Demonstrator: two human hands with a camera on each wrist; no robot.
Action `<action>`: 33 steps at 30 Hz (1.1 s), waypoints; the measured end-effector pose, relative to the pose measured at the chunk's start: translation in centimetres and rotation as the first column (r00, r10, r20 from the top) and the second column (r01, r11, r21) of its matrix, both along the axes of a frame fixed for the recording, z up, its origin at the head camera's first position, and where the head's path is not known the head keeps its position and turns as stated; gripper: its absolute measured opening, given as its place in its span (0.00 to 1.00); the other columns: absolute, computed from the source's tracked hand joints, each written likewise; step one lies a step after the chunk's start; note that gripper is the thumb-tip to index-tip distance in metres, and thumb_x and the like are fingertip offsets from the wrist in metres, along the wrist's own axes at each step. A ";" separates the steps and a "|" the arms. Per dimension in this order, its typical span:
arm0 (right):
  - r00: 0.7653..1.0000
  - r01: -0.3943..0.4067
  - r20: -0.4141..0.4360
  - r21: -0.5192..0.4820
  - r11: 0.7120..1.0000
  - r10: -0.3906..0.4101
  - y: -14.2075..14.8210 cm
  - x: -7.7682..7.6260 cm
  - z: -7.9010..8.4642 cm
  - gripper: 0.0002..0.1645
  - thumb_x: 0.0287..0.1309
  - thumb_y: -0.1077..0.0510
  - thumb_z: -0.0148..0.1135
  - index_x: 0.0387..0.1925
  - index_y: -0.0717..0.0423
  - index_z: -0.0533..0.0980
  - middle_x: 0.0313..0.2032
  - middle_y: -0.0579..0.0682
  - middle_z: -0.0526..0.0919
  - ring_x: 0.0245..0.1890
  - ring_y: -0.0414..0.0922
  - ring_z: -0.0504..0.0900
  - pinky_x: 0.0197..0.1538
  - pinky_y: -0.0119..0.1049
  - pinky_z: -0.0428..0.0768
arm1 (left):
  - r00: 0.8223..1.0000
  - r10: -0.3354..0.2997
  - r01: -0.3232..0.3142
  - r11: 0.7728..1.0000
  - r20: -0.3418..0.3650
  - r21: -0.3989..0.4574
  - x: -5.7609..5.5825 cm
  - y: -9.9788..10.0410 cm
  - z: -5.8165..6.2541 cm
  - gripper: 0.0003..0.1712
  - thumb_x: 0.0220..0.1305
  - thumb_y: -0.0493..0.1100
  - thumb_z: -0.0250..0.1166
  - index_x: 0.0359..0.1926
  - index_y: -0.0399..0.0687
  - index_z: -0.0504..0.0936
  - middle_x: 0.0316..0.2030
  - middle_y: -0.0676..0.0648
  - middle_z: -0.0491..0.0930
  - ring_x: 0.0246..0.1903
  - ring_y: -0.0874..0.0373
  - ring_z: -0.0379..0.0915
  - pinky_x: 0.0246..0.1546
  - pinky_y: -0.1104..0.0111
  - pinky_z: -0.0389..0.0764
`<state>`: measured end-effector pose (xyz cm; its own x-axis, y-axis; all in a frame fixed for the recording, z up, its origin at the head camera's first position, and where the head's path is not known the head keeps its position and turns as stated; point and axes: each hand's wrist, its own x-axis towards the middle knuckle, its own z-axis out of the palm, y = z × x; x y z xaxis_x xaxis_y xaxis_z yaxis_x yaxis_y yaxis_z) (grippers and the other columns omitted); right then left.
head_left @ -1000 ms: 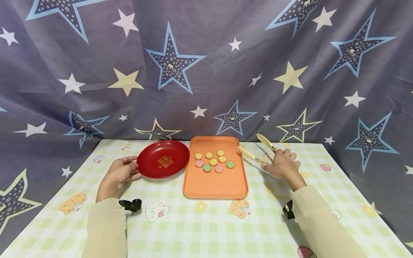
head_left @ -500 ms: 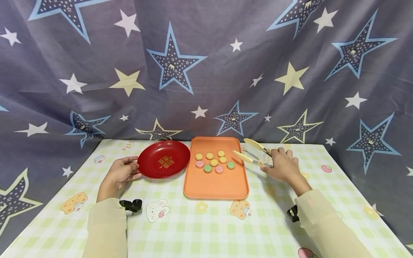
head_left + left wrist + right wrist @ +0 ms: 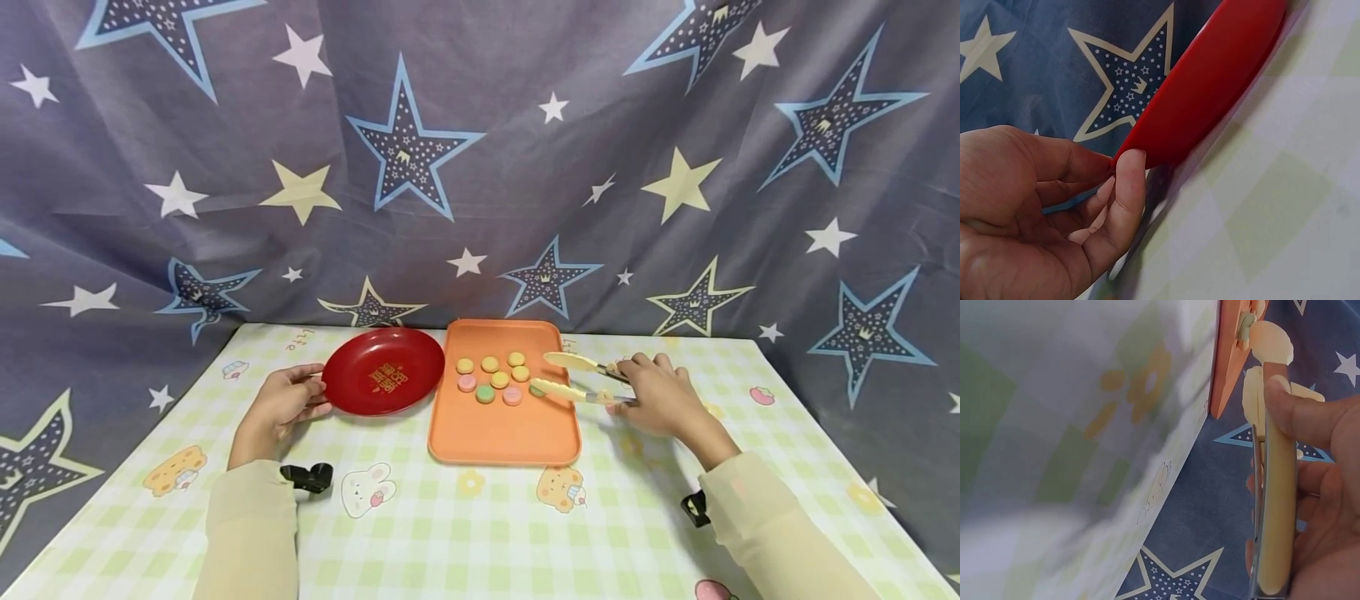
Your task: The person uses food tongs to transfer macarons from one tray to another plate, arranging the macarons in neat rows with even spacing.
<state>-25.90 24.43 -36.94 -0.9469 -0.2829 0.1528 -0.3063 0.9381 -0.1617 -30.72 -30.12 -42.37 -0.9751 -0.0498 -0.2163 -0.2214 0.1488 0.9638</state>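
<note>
My left hand (image 3: 285, 404) pinches the left rim of a red plate (image 3: 386, 400) with gold characters in its middle. The left wrist view shows thumb and fingers meeting at the edge of the plate (image 3: 1204, 81). My right hand (image 3: 663, 396) grips a pair of tongs (image 3: 1279, 506) with cream tips, their arms spread apart. These tips hang over the right part of an orange tray (image 3: 502, 437). On that tray lie several small macarons, among them a yellow macaron (image 3: 499, 380), a pink macaron (image 3: 512, 396) and a green macaron (image 3: 485, 393). The near tong tip partly hides another green macaron (image 3: 536, 390).
A pale green checked cloth (image 3: 420, 542) with printed animals and flowers covers the table. Behind it hangs a dark grey-blue curtain (image 3: 480, 192) with stars. Black wrist cameras sit at the left cuff and the right cuff.
My right hand has brought the tongs left, from beside the tray to above its right part, over the green macaron. The left hand and plate stay put.
</note>
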 end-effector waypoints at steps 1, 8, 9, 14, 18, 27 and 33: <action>1.000 -0.007 -0.002 0.001 1.000 0.007 0.0 0.1 0.0 0.40 0.57 0.47 0.74 0.65 0.62 0.74 0.58 0.61 0.77 0.51 0.59 0.71 0.41 0.51 0.69 | 1.000 0.000 0.000 1.000 -0.001 0.000 0.0 0.0 0.0 0.33 0.75 0.30 0.50 0.77 0.32 0.55 0.50 0.41 0.73 0.33 0.60 0.81 0.43 0.63 0.89; 0.998 -0.054 -0.021 0.026 0.998 0.055 -0.1 0.5 0.1 0.38 0.56 0.48 0.75 0.64 0.63 0.75 0.59 0.61 0.78 0.52 0.61 0.72 0.40 0.51 0.70 | 1.000 0.007 -0.007 1.000 0.000 0.008 -0.1 0.0 0.0 0.32 0.75 0.30 0.51 0.77 0.32 0.56 0.48 0.42 0.73 0.31 0.60 0.81 0.43 0.63 0.89; 0.998 -0.056 -0.019 0.031 0.998 0.057 -0.1 0.6 0.2 0.38 0.56 0.48 0.75 0.64 0.62 0.76 0.60 0.60 0.77 0.53 0.61 0.72 0.41 0.52 0.71 | 1.000 0.008 -0.008 1.000 0.000 0.009 -0.1 0.0 0.0 0.32 0.75 0.30 0.51 0.77 0.32 0.56 0.48 0.42 0.73 0.31 0.60 0.81 0.43 0.63 0.89; 0.998 -0.061 -0.017 0.051 0.997 0.062 -0.2 0.7 0.2 0.35 0.56 0.48 0.76 0.61 0.60 0.78 0.58 0.58 0.79 0.51 0.59 0.73 0.39 0.50 0.71 | 1.000 -0.001 0.001 1.000 -0.010 0.010 0.0 0.0 0.0 0.32 0.75 0.30 0.51 0.77 0.31 0.56 0.48 0.42 0.73 0.33 0.61 0.80 0.42 0.63 0.89; 0.998 -0.057 -0.012 0.062 0.996 0.058 -0.3 0.7 0.2 0.33 0.55 0.48 0.77 0.59 0.59 0.80 0.54 0.54 0.81 0.46 0.56 0.73 0.36 0.45 0.68 | 1.000 0.001 -0.001 1.000 -0.010 0.005 0.0 0.1 0.0 0.32 0.76 0.30 0.51 0.77 0.31 0.56 0.50 0.42 0.73 0.35 0.61 0.79 0.43 0.63 0.89; 0.998 -0.064 -0.017 0.076 0.995 0.065 -0.3 0.7 0.1 0.33 0.55 0.48 0.77 0.58 0.59 0.80 0.55 0.55 0.82 0.44 0.55 0.73 0.36 0.46 0.69 | 1.000 0.013 -0.013 1.000 0.000 0.015 0.0 0.0 -0.1 0.31 0.76 0.31 0.52 0.76 0.32 0.58 0.52 0.41 0.72 0.37 0.59 0.79 0.45 0.63 0.88; 0.998 -0.063 -0.014 0.073 0.995 0.064 -0.2 0.6 0.0 0.34 0.55 0.47 0.77 0.59 0.59 0.80 0.57 0.57 0.81 0.44 0.56 0.74 0.36 0.46 0.69 | 1.000 0.010 -0.010 1.000 -0.001 0.013 0.0 0.0 -0.1 0.31 0.76 0.31 0.52 0.76 0.33 0.58 0.52 0.41 0.71 0.37 0.60 0.79 0.45 0.63 0.88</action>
